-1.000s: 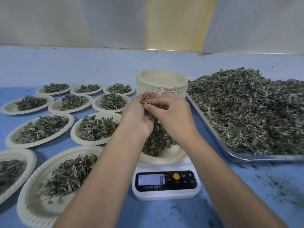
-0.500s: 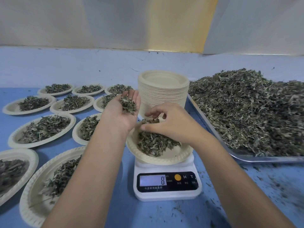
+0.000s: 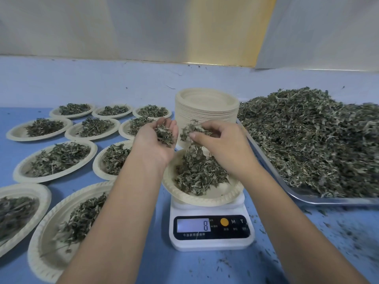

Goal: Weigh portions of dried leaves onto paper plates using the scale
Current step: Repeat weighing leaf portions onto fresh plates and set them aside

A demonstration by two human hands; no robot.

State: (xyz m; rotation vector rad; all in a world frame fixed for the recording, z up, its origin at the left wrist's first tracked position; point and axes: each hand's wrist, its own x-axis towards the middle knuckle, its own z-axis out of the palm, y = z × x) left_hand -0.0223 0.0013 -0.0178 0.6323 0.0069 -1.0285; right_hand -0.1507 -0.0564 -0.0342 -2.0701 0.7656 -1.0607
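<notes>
Task thing: the weighing plate (image 3: 207, 199) sits on the scale (image 3: 211, 243), mid-desk (image 3: 184, 267) toward the near edge, holding a portion (image 3: 196, 175) of dried leaves.
Left hand (image 3: 155, 144): palm up and loosely cupped over the plate's left rim, a small clump (image 3: 164, 136) lying in it, fingers not clamped.
Right hand (image 3: 223, 148): fingertips pinch a tuft (image 3: 193, 130) above the plate.
Key relation: the plate lies directly below both hands; the tuft trails roughly upright down into the portion, so it is not clear of it. The right hand is nearer the supply tray (image 3: 320, 199) by the desk's right edge.
Judgement: the display (image 3: 193, 225) shows 8; the portion seems under adjustment, with leaves going on or coming off.
Around: a stack of empty plates (image 3: 207, 111) behind the hands; filled plates (image 3: 18, 171) toward the left edge.
Hidden: the plate's far rim behind the hands; the display's small print unreadable; the tray and nearest plates are cut off.
</notes>
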